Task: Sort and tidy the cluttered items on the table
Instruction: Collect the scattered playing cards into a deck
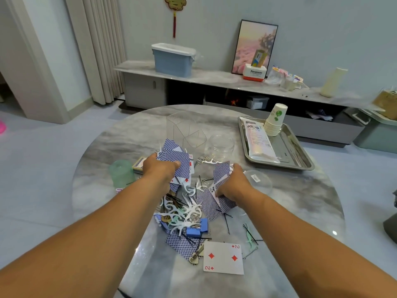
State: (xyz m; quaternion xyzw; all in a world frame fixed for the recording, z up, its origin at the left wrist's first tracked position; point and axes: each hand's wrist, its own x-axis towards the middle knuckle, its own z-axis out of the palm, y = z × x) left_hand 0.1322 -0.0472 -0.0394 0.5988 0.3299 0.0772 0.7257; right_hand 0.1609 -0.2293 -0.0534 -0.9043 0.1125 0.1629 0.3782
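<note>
A heap of clutter covers the middle of the round marble table [103,147]. My left hand [160,168] is closed around a bunch of blue-backed playing cards [178,157] at the heap's far left. My right hand [233,183] grips another bunch of cards [221,172] on the right side. Between and below the hands lie white floss picks [189,206], black hairpins, a blue binder clip [196,229] and keys [196,257]. A two of diamonds [223,258] lies face up nearest me.
A clear tall box [182,130] and a clear round jar [221,145] stand behind the heap, with the jar's lid [257,179] to the right. A green cup [121,172] and a card box [139,164] sit left. A steel tray [300,155] holds paper cups and a pouch.
</note>
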